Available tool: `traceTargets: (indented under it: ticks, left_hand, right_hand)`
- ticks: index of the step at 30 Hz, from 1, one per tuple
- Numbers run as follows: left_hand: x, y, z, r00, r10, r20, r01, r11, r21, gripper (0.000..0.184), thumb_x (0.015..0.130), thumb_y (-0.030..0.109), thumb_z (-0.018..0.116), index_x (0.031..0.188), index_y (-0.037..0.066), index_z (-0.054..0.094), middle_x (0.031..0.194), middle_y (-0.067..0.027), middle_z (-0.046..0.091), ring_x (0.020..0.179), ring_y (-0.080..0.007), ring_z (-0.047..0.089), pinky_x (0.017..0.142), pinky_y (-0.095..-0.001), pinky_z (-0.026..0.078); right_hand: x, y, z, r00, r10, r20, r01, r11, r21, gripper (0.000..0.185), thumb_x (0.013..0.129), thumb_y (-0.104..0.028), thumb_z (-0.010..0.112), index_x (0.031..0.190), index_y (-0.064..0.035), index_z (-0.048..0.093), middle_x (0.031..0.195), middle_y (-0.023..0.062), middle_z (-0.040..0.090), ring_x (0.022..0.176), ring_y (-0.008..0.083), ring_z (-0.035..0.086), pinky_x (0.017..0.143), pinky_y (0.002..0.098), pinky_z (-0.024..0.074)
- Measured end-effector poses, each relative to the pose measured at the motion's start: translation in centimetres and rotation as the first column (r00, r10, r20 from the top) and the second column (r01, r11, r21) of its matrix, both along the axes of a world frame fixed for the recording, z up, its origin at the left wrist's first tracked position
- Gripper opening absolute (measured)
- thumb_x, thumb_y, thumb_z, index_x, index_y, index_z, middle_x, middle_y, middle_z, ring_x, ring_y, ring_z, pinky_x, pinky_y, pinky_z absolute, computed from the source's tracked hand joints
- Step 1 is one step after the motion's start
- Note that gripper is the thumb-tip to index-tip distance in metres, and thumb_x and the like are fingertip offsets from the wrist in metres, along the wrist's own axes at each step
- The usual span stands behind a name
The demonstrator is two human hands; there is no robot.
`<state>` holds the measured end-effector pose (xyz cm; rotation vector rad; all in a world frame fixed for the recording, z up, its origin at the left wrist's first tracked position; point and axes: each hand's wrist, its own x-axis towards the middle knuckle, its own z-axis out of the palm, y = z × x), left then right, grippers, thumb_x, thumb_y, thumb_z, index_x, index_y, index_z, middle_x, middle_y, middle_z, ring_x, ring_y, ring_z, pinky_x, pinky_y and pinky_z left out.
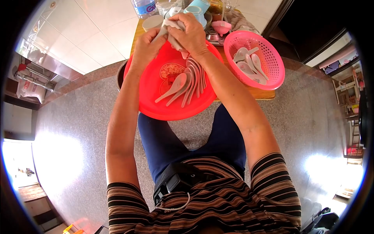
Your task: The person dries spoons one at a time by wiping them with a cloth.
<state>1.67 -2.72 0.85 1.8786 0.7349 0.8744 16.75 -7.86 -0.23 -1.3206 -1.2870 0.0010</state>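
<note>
Over the far side of a red basin (154, 105), both my hands are closed on a crumpled white cloth (173, 32). My left hand (150, 46) pinches its near-left end. On its other side, my right hand (191, 36) has its fingers wrapped round it. Whether something lies inside the folds cannot be made out. Several white soup spoons (186, 84) rest nested in a fanned row in the basin, handles towards me. To the right, a pink colander (277, 62) holds more white soup spoons (249, 67), lying loosely.
Basin and colander stand on a wooden table (265, 94). Along its back are a plastic bottle (145, 7), a pale bowl (152, 22), light-blue cups (196, 14), a small pink bowl (221, 27) and a cloth (240, 21). A tiled wall (97, 27) rises at the left.
</note>
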Motion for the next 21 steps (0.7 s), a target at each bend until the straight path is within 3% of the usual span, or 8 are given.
traceTargets:
  ticks: [4,7,10,12,16,18,19,21]
  left_hand:
    - [0.0,-0.1,0.0,0.999,-0.041,0.001,0.041,0.995,0.095,0.027,0.093,0.026,0.06,0.107,0.003,0.065,0.062,0.0061,0.047,0.047,-0.0025,0.04,0.042,-0.0182,0.031]
    - [-0.1,-0.7,0.6,0.997,-0.017,0.078,0.019,1.0,-0.015,0.028,0.092,0.027,0.061,0.106,0.003,0.065,0.061,0.0064,0.046,0.047,-0.0025,0.039,0.042,-0.0186,0.031]
    - [-0.5,-0.1,0.6,0.99,-0.068,0.124,0.076,0.995,-0.062,0.03,0.092,0.029,0.06,0.107,0.003,0.063,0.063,0.006,0.047,0.048,-0.0029,0.039,0.043,-0.0184,0.03]
    - [-0.7,0.1,0.7,0.969,-0.094,0.23,0.143,0.967,-0.21,0.031,0.093,0.031,0.059,0.109,0.004,0.061,0.067,0.0057,0.048,0.05,-0.0037,0.039,0.046,-0.0183,0.03]
    - [-0.8,0.0,1.0,0.952,-0.079,0.297,0.178,0.93,-0.321,0.03,0.093,0.033,0.057,0.105,0.005,0.059,0.069,0.0058,0.047,0.052,-0.0042,0.038,0.048,-0.0186,0.03]
    - [-1.0,0.1,1.1,0.933,-0.077,0.353,0.225,0.888,-0.401,0.026,0.094,0.032,0.056,0.097,0.007,0.057,0.066,0.0061,0.042,0.052,-0.004,0.036,0.048,-0.0195,0.03]
    - [-1.0,0.2,1.1,0.933,-0.076,0.353,0.224,0.888,-0.401,0.026,0.094,0.032,0.056,0.097,0.007,0.057,0.066,0.0061,0.042,0.052,-0.004,0.036,0.048,-0.0195,0.03]
    - [-1.1,0.6,1.1,0.853,0.007,0.521,0.329,0.769,-0.548,0.024,0.096,0.031,0.052,0.092,0.007,0.055,0.063,0.0058,0.038,0.048,-0.0041,0.033,0.045,-0.019,0.029]
  right_hand:
    - [1.2,0.3,-0.5,0.985,-0.02,-0.174,0.013,0.999,-0.037,0.035,0.078,-0.036,0.065,0.098,-0.0072,0.066,0.094,0.0108,0.064,0.082,0.0281,0.065,0.074,0.0386,0.0504]
    - [2.3,1.0,-1.3,0.957,-0.006,-0.289,-0.036,0.99,-0.139,0.041,0.08,-0.038,0.061,0.099,-0.0014,0.065,0.087,0.0159,0.067,0.078,0.03,0.066,0.073,0.0388,0.0506]
    - [2.6,1.4,-1.5,0.947,0.092,-0.308,-0.129,0.987,-0.1,0.045,0.08,-0.038,0.059,0.099,0.0019,0.064,0.082,0.0158,0.068,0.076,0.0271,0.067,0.071,0.0367,0.051]
    - [2.2,1.5,-1.5,0.863,0.21,-0.459,-0.217,0.975,0.039,0.042,0.08,-0.036,0.063,0.099,0.0021,0.063,0.08,0.0131,0.067,0.072,0.0205,0.066,0.063,0.0331,0.0515]
    - [1.9,1.2,-0.6,0.815,0.312,-0.488,-0.291,0.949,0.121,0.036,0.081,-0.03,0.068,0.1,0.0011,0.062,0.079,0.0098,0.066,0.068,0.0153,0.064,0.058,0.0295,0.0529]
    - [1.8,0.8,-0.1,0.686,0.458,-0.565,-0.421,0.883,0.206,0.034,0.083,-0.023,0.07,0.105,-0.0007,0.059,0.084,0.0087,0.065,0.065,0.0155,0.063,0.058,0.0285,0.0555]
    - [1.6,0.5,0.2,0.686,0.459,-0.565,-0.421,0.883,0.206,0.034,0.083,-0.023,0.07,0.105,-0.0007,0.059,0.084,0.0087,0.065,0.065,0.0155,0.063,0.058,0.0285,0.0555]
    - [1.4,0.1,0.6,0.581,0.524,-0.622,-0.514,0.829,0.219,0.034,0.084,-0.019,0.07,0.111,-0.0023,0.057,0.091,0.0085,0.064,0.07,0.0156,0.063,0.062,0.0295,0.0573]
